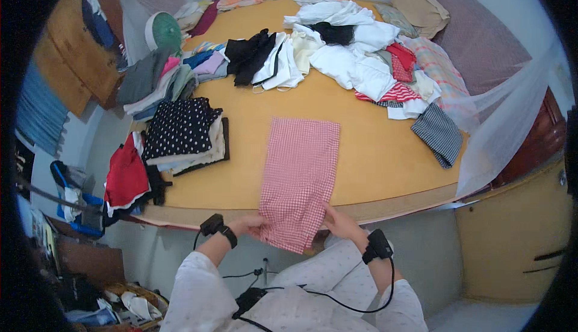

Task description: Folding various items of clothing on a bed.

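A red-and-white checked garment lies lengthwise on the bed, smoothed into a long rectangle. Its near end hangs over the bed's front edge toward me. My left hand pinches the left side of that hanging end, with some fingertips hidden by the cloth. On the opposite side, my right hand grips the garment's right edge, its fingers partly behind the fabric. Which kind of garment it is, I cannot tell.
Left of the garment is a folded stack topped by black polka-dot cloth, with red cloth beside it. White clothes are heaped far right, near a black-and-white checked cloth. A sheer net hangs at the right.
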`<action>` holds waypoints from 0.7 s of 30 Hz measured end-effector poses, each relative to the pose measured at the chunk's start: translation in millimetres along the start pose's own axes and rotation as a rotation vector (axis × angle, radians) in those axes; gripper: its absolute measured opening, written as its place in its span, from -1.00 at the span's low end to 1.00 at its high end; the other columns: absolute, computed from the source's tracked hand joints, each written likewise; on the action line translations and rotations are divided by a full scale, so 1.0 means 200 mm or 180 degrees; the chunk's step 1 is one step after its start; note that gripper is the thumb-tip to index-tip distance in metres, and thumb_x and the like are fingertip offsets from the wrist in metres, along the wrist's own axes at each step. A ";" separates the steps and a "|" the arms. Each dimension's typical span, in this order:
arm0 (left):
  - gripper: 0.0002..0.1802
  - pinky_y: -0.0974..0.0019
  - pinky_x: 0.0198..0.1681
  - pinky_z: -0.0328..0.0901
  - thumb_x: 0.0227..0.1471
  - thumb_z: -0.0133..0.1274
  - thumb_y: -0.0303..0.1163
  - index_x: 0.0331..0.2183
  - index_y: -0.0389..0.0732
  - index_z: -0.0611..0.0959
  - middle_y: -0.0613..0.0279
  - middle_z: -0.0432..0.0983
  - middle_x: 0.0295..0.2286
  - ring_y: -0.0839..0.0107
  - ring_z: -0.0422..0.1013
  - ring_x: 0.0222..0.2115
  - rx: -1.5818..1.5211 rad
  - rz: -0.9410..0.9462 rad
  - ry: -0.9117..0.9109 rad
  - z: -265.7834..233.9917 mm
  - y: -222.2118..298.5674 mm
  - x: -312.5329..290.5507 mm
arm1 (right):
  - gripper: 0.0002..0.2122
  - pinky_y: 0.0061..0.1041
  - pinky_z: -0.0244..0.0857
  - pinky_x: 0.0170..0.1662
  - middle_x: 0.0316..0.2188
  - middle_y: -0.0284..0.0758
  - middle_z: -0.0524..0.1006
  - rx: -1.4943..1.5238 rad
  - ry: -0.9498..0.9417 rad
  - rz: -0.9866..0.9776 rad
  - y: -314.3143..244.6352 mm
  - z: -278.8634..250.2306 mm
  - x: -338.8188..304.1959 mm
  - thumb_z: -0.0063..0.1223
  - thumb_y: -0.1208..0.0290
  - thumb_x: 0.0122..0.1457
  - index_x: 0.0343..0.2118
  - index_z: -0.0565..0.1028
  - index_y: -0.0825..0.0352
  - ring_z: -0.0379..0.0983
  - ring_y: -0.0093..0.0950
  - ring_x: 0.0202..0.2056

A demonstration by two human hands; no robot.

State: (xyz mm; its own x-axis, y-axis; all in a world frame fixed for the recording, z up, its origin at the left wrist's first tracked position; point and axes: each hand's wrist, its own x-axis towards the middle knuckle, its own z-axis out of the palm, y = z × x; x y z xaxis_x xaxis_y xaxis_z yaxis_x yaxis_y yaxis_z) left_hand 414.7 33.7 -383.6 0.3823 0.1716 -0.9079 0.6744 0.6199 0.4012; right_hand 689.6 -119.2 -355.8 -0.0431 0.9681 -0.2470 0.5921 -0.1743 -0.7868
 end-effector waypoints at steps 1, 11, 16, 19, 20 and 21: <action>-0.77 0.44 -0.55 0.31 -0.05 0.01 -0.35 -0.28 -0.20 0.48 0.32 0.47 -0.47 0.49 0.39 -0.55 0.0417 0.0113 -0.0043 0.03 0.08 -0.13 | -0.46 -0.30 0.24 -0.14 -0.12 -0.03 0.38 -0.0134 0.0036 0.0204 0.00 -0.02 0.00 -0.07 0.39 0.05 0.12 0.08 0.18 0.35 -0.11 -0.15; -0.58 0.33 -0.64 0.29 -0.15 0.09 -0.26 -0.28 -0.39 0.50 0.11 0.48 -0.50 0.40 0.39 -0.67 0.0535 0.2534 0.2025 -0.51 0.66 0.37 | -0.51 -0.27 0.26 -0.20 -0.37 -0.10 0.46 -0.0258 0.2003 0.1049 0.01 0.14 0.25 0.13 0.27 -0.10 -0.13 0.27 0.43 0.39 -0.13 -0.27; -0.49 0.25 -0.47 0.33 -0.25 0.14 -0.22 -0.28 -0.43 0.49 -0.05 0.49 -0.41 0.23 0.45 -0.57 0.1141 0.2548 0.2987 -0.45 0.96 0.53 | -0.53 -0.30 0.27 -0.23 -0.36 -0.10 0.46 -0.0185 0.2016 0.1673 0.03 0.14 0.28 0.20 0.24 -0.18 -0.24 0.32 0.42 0.41 -0.17 -0.28; -0.53 0.24 -0.38 0.33 -0.27 0.15 -0.21 -0.35 -0.41 0.53 -0.08 0.50 -0.41 0.22 0.46 -0.48 0.1239 0.2004 0.2524 -0.54 1.05 0.59 | -0.59 -0.33 0.27 -0.24 -0.38 -0.12 0.46 0.0076 0.1943 0.1831 0.03 0.17 0.28 0.20 0.25 -0.17 -0.31 0.35 0.40 0.41 -0.21 -0.29; -0.57 0.25 -0.36 0.32 -0.27 0.15 -0.21 -0.41 -0.39 0.55 -0.07 0.51 -0.43 0.24 0.46 -0.46 0.1181 0.1744 0.2008 -0.59 1.06 0.63 | -0.62 -0.35 0.28 -0.27 -0.42 -0.14 0.47 0.0101 0.1862 0.1716 0.04 0.18 0.29 0.19 0.27 -0.16 -0.33 0.37 0.40 0.42 -0.25 -0.32; -0.57 0.25 -0.36 0.32 -0.27 0.15 -0.21 -0.41 -0.39 0.55 -0.07 0.51 -0.43 0.24 0.46 -0.46 0.1204 0.1748 0.1978 -0.57 1.09 0.63 | -0.65 -0.38 0.28 -0.30 -0.46 -0.17 0.47 0.0130 0.1798 0.1654 0.03 0.17 0.29 0.18 0.29 -0.15 -0.36 0.38 0.41 0.43 -0.28 -0.36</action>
State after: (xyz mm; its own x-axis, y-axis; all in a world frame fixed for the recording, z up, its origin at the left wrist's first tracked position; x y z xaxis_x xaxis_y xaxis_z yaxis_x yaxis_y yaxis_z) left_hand 539.0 277.7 -423.7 0.3755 0.8182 -0.4354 0.7021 0.0555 0.7099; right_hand 663.5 -70.9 -394.7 0.6568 0.7030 -0.2727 0.3933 -0.6280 -0.6716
